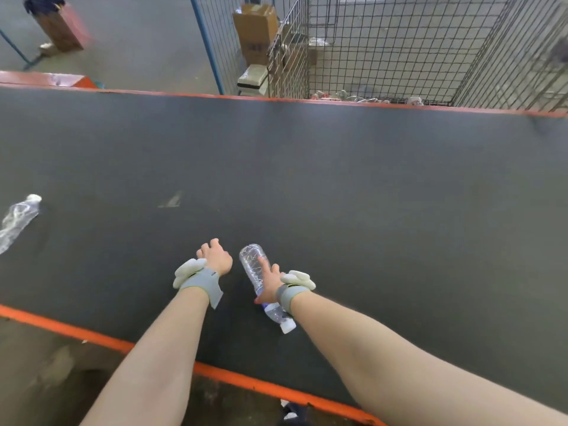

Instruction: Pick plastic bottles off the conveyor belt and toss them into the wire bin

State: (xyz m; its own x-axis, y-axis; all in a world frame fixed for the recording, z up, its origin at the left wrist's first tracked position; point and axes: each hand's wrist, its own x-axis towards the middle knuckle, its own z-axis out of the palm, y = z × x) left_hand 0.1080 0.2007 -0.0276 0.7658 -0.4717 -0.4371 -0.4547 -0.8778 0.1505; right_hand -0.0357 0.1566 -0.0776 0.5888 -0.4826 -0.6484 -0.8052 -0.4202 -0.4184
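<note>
a dark conveyor belt (368, 195), the wire bin (399, 56) beyond its far edge: a clear plastic bottle (253, 265) over the near belt, gripped by the right hand (270, 284); left hand (215, 256) loosely curled, empty. pick apparently made; next, a toss clearing the belt's width.

Nothing in view can be read as a word, brand or number. The cardboard box (256, 29) beyond the far edge of the conveyor belt (338, 179) carries a dark printed patch on its side, too blurred to make out. The plastic bottle (252, 262) by the belt's near edge has a bluish band at its neck, with no legible letters
</note>
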